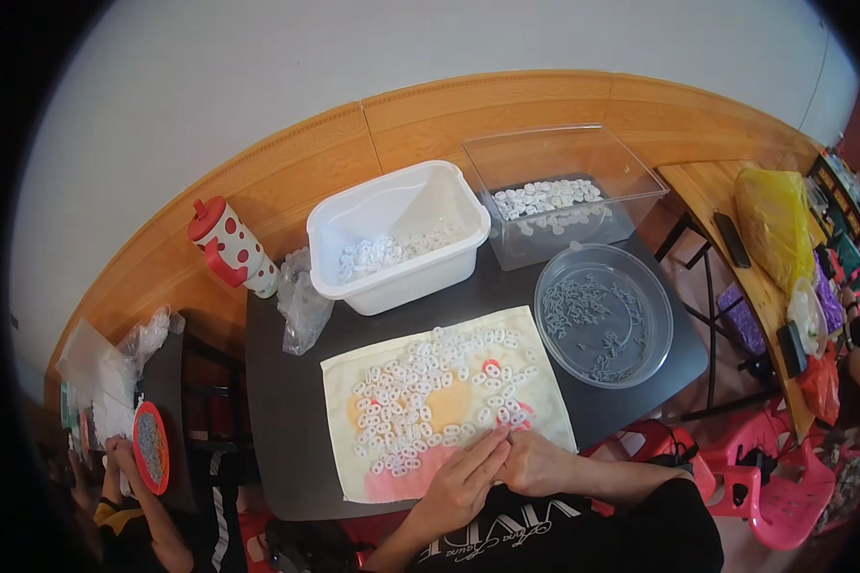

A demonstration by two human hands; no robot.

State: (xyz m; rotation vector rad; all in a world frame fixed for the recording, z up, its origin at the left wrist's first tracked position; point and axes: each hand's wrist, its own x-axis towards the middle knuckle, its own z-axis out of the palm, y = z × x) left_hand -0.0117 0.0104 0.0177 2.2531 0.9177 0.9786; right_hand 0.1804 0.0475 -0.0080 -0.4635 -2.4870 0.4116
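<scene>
White pieces (420,396), small and ring-like, lie scattered over a cloth (545,401) printed in cream, orange and pink, which is spread on the dark table (287,420) right in front of you. Your left hand (463,482) and right hand (537,461) meet at the cloth's near edge, touching each other, fingertips pressed down among the nearest pieces. Your fingers lie close together and nearly flat; you cannot tell from here whether any piece is pinched between them.

Behind the cloth stands a white tub (392,239) with more white pieces in its bottom, and to its right a clear box (564,186) holding another layer of them. A round clear dish (602,315) of small grey parts sits just right of the cloth. A crumpled clear bag (301,301) lies left of the tub, and beyond it a red-and-white dotted bottle (229,248).

The table stands against a wall with wooden panelling (506,105) below and pale paint above. At your right is a wooden bench (736,229) with a yellow bag (769,220), and pink plastic stools (784,487) beneath. At far left, another person's hands (115,458) work beside a red-rimmed plate (150,447).
</scene>
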